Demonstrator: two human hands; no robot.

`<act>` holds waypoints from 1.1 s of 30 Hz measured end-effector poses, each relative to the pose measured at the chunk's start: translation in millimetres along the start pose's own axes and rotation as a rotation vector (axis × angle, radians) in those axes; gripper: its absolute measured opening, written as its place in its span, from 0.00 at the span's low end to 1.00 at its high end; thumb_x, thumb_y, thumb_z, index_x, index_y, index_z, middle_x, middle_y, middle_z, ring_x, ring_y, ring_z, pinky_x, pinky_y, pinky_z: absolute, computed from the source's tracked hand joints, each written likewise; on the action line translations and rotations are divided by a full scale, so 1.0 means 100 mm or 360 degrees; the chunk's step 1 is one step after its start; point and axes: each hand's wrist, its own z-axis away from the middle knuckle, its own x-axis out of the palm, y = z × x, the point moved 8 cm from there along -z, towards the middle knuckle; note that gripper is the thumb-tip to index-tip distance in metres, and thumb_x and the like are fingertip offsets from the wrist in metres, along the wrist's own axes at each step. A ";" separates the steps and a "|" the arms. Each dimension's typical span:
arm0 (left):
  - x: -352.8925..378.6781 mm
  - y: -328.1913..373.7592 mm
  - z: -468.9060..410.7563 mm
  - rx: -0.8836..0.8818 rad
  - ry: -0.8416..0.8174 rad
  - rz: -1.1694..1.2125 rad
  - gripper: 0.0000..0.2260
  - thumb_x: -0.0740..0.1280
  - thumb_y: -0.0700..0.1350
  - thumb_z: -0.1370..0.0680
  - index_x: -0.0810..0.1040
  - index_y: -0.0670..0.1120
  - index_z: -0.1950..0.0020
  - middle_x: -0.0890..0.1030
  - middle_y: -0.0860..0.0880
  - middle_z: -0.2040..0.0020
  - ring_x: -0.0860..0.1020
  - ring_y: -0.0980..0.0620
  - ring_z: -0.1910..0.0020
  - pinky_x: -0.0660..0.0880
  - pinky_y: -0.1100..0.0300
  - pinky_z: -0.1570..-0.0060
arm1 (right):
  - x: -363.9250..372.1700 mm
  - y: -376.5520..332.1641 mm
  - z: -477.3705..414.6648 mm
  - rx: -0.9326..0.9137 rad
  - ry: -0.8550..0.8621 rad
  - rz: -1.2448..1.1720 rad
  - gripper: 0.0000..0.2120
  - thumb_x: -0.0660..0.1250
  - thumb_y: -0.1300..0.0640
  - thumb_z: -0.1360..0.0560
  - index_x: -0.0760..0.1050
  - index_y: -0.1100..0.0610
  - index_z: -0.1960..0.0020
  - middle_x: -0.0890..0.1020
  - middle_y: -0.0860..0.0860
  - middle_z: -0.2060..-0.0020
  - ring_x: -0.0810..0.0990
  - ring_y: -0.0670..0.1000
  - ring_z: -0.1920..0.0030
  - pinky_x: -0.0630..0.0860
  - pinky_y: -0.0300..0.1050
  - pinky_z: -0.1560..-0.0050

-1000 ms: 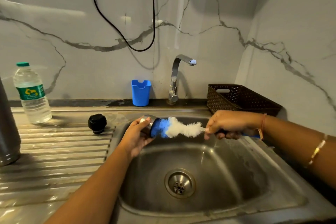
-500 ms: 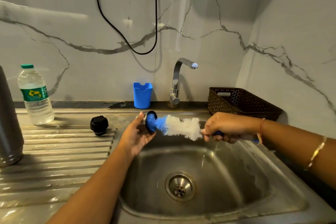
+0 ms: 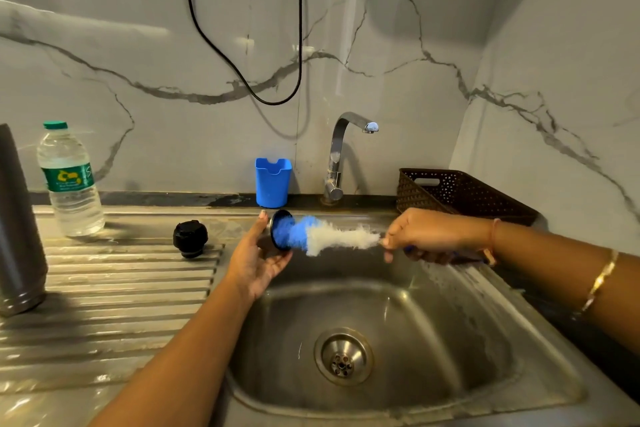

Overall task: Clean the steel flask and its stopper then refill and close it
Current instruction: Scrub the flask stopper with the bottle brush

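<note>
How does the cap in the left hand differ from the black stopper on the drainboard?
The cap lies on its side, held by the left hand over the sink; the stopper stands alone on the drainboard. The cap has the brush pushed into it; nothing touches the stopper. The cap shows steel behind a dark rim; the stopper is all black. Both are round and off the flask.

Stopper [image 3: 190, 238] on drainboard [image 3: 104, 288] L of sink [image 3: 433, 305]; bottle [image 3: 69, 184] behind, basket [image 3: 464, 194] R.

Bare forearms [image 3: 180, 350], gold bangle [image 3: 601, 279], orange wrist thread [image 3: 492, 239]
</note>
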 end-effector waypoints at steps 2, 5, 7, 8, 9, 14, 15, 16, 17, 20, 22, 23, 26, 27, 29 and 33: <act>0.00 0.05 -0.01 0.0037 -0.0021 0.0061 0.17 0.69 0.51 0.25 0.73 0.43 0.42 0.78 0.39 0.45 0.79 0.42 0.45 0.76 0.49 0.43 | 0.03 -0.01 -0.03 0.0023 -0.0074 -0.0160 0.12 0.62 0.54 0.22 0.79 0.61 0.54 0.72 0.51 0.72 0.67 0.48 0.73 0.64 0.41 0.72; -0.02 0.09 -0.01 0.0073 0.0032 0.0031 0.15 0.68 0.54 0.25 0.74 0.44 0.46 0.78 0.40 0.46 0.78 0.43 0.45 0.75 0.50 0.42 | -0.11 -0.21 0.02 -0.0541 0.0616 0.1343 0.15 0.55 0.50 0.22 0.76 0.56 0.46 0.79 0.52 0.61 0.77 0.52 0.66 0.69 0.43 0.69; -0.07 0.08 -0.01 0.0066 0.0104 0.0001 0.15 0.68 0.55 0.25 0.74 0.44 0.47 0.78 0.41 0.47 0.78 0.44 0.47 0.75 0.50 0.43 | -0.04 -0.35 0.11 -0.0908 0.0943 0.2025 0.17 0.53 0.55 0.25 0.77 0.60 0.46 0.77 0.54 0.66 0.74 0.53 0.73 0.61 0.42 0.75; -0.08 0.08 -0.01 0.0064 0.0122 -0.0015 0.16 0.67 0.55 0.25 0.74 0.44 0.47 0.78 0.41 0.47 0.78 0.44 0.48 0.74 0.50 0.43 | -0.02 -0.36 0.12 -0.1017 0.0979 0.2148 0.18 0.53 0.57 0.27 0.78 0.61 0.47 0.76 0.55 0.68 0.72 0.53 0.75 0.58 0.42 0.76; -0.08 0.08 0.00 0.0067 0.0124 -0.0034 0.15 0.67 0.55 0.24 0.74 0.44 0.48 0.78 0.41 0.48 0.78 0.44 0.49 0.74 0.50 0.43 | -0.02 -0.38 0.13 -0.1050 0.0985 0.2162 0.17 0.53 0.58 0.28 0.78 0.62 0.49 0.75 0.55 0.69 0.71 0.53 0.76 0.58 0.42 0.77; 0.02 0.11 0.04 0.0124 -0.0006 -0.0172 0.10 0.66 0.49 0.22 0.73 0.43 0.47 0.79 0.41 0.50 0.79 0.44 0.49 0.76 0.51 0.46 | -0.04 -0.05 -0.07 -0.0109 0.0027 0.0439 0.17 0.57 0.51 0.20 0.80 0.57 0.58 0.73 0.51 0.72 0.70 0.49 0.74 0.67 0.42 0.71; 0.03 0.11 0.04 0.0135 -0.0031 -0.0202 0.10 0.66 0.48 0.22 0.73 0.43 0.47 0.79 0.41 0.50 0.79 0.44 0.49 0.77 0.52 0.48 | 0.03 0.02 -0.05 0.0045 -0.0170 0.0039 0.15 0.59 0.51 0.20 0.80 0.57 0.59 0.72 0.50 0.74 0.67 0.47 0.76 0.65 0.41 0.73; 0.04 0.12 0.04 0.0136 -0.0049 -0.0211 0.09 0.65 0.48 0.22 0.73 0.43 0.48 0.78 0.41 0.50 0.79 0.44 0.49 0.77 0.52 0.49 | 0.05 0.02 -0.04 0.0036 -0.0204 -0.0042 0.14 0.60 0.51 0.21 0.79 0.56 0.60 0.72 0.49 0.74 0.66 0.46 0.76 0.64 0.41 0.72; 0.04 0.12 0.03 0.0131 -0.0057 -0.0209 0.09 0.65 0.48 0.22 0.73 0.43 0.48 0.78 0.41 0.50 0.79 0.43 0.49 0.77 0.52 0.48 | 0.01 0.00 -0.04 -0.0076 -0.0078 0.0201 0.14 0.60 0.50 0.21 0.77 0.55 0.60 0.74 0.49 0.71 0.69 0.46 0.74 0.65 0.41 0.70; 0.03 0.10 0.04 0.0102 -0.0007 -0.0180 0.10 0.66 0.50 0.23 0.73 0.44 0.48 0.78 0.41 0.50 0.79 0.43 0.48 0.74 0.50 0.41 | -0.16 -0.20 0.08 -0.0687 0.0762 0.1643 0.14 0.54 0.50 0.23 0.75 0.56 0.54 0.77 0.51 0.66 0.75 0.51 0.73 0.62 0.41 0.74; 0.03 0.08 0.06 0.0099 0.0007 -0.0167 0.11 0.67 0.51 0.23 0.73 0.45 0.48 0.78 0.41 0.50 0.78 0.43 0.47 0.73 0.50 0.39 | -0.12 -0.29 0.17 -0.0943 0.0917 0.1984 0.11 0.56 0.54 0.26 0.76 0.58 0.56 0.75 0.53 0.69 0.71 0.52 0.77 0.59 0.41 0.78; 0.04 0.08 0.07 0.0104 -0.0019 -0.0169 0.11 0.66 0.51 0.23 0.74 0.45 0.48 0.78 0.41 0.49 0.78 0.43 0.47 0.74 0.50 0.40 | -0.11 -0.28 0.15 -0.0943 0.0881 0.1942 0.08 0.59 0.55 0.26 0.75 0.58 0.57 0.74 0.53 0.69 0.71 0.53 0.76 0.60 0.42 0.78; 0.06 0.14 0.06 0.0130 -0.0144 -0.0160 0.13 0.66 0.49 0.23 0.74 0.43 0.44 0.80 0.41 0.48 0.80 0.44 0.47 0.76 0.51 0.45 | -0.16 -0.09 -0.03 -0.0428 0.0309 0.0872 0.12 0.63 0.51 0.22 0.77 0.55 0.60 0.76 0.53 0.69 0.73 0.54 0.70 0.67 0.46 0.68; 0.07 0.17 0.05 0.0149 -0.0179 -0.0191 0.12 0.66 0.49 0.23 0.73 0.43 0.45 0.81 0.41 0.48 0.81 0.44 0.47 0.77 0.51 0.46 | -0.08 0.01 -0.07 -0.0248 0.0016 0.0368 0.13 0.64 0.50 0.23 0.78 0.54 0.63 0.74 0.53 0.71 0.71 0.54 0.70 0.67 0.47 0.66; 0.07 0.17 0.04 0.0154 -0.0229 -0.0244 0.09 0.66 0.47 0.23 0.71 0.43 0.47 0.81 0.42 0.50 0.82 0.45 0.50 0.77 0.51 0.48 | -0.03 0.06 -0.07 -0.0184 -0.0132 0.0171 0.15 0.65 0.50 0.23 0.77 0.53 0.67 0.72 0.52 0.72 0.68 0.53 0.70 0.67 0.48 0.65; 0.08 0.09 0.05 0.0042 -0.0300 -0.0320 0.17 0.69 0.48 0.27 0.72 0.43 0.41 0.81 0.39 0.46 0.80 0.42 0.46 0.78 0.50 0.48 | -0.26 -0.22 0.13 -0.0769 0.0846 0.1691 0.12 0.56 0.51 0.22 0.73 0.54 0.60 0.72 0.49 0.68 0.71 0.49 0.72 0.67 0.44 0.74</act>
